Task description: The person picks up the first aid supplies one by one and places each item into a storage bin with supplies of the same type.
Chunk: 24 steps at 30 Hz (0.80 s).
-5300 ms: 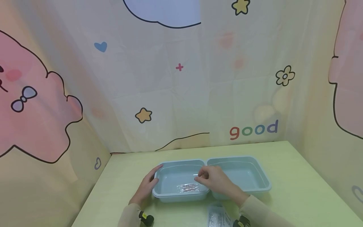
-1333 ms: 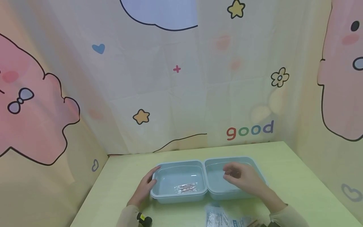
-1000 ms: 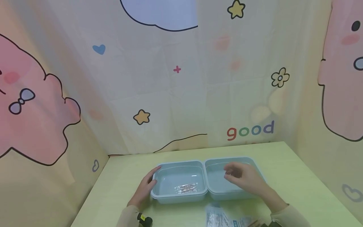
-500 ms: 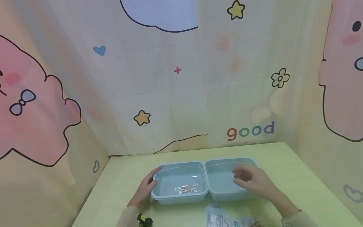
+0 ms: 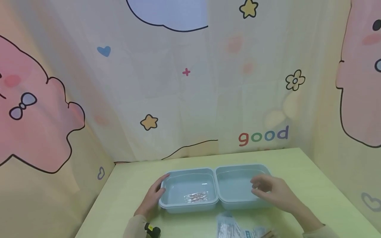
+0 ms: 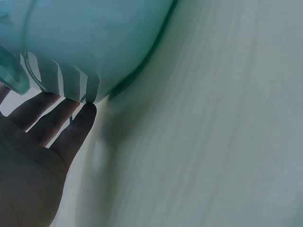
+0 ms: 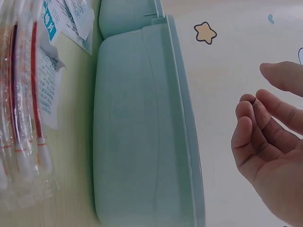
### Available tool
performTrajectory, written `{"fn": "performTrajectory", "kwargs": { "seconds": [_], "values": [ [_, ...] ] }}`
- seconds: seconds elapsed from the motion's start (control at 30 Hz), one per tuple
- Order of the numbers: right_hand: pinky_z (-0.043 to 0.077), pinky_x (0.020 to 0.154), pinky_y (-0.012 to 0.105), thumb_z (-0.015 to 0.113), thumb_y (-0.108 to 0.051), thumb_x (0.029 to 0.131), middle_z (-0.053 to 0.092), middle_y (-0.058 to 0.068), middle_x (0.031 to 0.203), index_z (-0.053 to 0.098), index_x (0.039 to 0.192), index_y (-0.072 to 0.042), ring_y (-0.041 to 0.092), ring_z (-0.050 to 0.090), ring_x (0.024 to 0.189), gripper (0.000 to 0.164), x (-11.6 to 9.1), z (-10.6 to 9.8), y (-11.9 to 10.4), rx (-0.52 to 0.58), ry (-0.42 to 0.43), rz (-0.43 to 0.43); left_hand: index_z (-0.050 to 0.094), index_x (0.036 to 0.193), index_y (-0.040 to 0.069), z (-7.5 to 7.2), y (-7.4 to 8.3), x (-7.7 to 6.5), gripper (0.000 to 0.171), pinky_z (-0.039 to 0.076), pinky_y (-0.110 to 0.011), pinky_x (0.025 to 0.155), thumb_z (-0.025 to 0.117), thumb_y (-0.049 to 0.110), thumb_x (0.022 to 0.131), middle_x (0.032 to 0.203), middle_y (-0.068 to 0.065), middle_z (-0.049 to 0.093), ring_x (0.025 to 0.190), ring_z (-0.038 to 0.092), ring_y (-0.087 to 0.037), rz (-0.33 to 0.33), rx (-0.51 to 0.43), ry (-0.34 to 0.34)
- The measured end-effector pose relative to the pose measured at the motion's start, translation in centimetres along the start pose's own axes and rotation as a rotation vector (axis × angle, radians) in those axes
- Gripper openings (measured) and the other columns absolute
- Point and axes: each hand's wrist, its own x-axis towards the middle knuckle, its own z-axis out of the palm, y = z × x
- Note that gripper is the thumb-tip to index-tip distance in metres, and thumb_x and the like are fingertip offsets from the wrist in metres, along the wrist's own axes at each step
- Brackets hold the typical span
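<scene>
The right hand (image 5: pixel 276 193) is loosely curled, empty. The left hand (image 5: pixel 152 197) touches the left tray (image 5: pixel 186 181) at nine o'clock; pushing could slide it.

A small table booth with a nursery look, though which kind of building holds it cannot be told. Creased printed cloth (image 5: pixel 208 109) walls in the back and both sides of a pale green table (image 5: pixel 303 175) — childlike prints all over: a pink cartoon figure (image 5: pixel 44 125) at far left, a yellow star (image 5: pixel 248 8) upper right, rainbow lettering (image 5: pixel 263 136) reading "good" below it.
</scene>
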Motion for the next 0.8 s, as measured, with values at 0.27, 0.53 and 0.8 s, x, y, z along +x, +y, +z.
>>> {"fn": "performTrajectory", "kwargs": {
  "seconds": [0.27,0.53,0.8],
  "values": [
    [0.054,0.065,0.022,0.074,-0.016,0.085,0.069,-0.005,0.090,0.067,0.102,-0.016,0.001,0.062,0.075,0.019,-0.6,-0.1,0.4,-0.012,0.004,0.005,0.045,0.143,0.036,0.0,-0.1,-0.1,0.059,0.026,-0.059,0.114,0.050,0.010,0.091,0.157,-0.002,0.034,0.144,0.030,-0.034,0.013,0.005,-0.002],
    [0.054,0.065,0.022,0.074,-0.016,0.085,0.070,-0.004,0.091,0.068,0.103,-0.015,0.001,0.061,0.075,0.020,-1.0,-0.5,0.7,-0.025,-0.016,0.006,0.045,0.144,0.036,-0.3,0.4,0.0,0.059,0.025,-0.058,0.115,0.049,0.011,0.091,0.158,-0.002,0.033,0.145,0.029,-0.033,0.014,0.001,-0.003],
    [0.054,0.067,0.022,0.072,-0.020,0.087,0.070,0.001,0.094,0.068,0.104,-0.015,0.001,0.061,0.078,0.018,-1.8,-0.8,1.0,-0.016,-0.059,0.023,0.044,0.145,0.031,0.0,0.7,-0.4,0.057,0.023,-0.059,0.115,0.049,0.010,0.093,0.158,-0.005,0.032,0.146,0.027,-0.035,-0.016,-0.022,-0.003]
  ]
}}
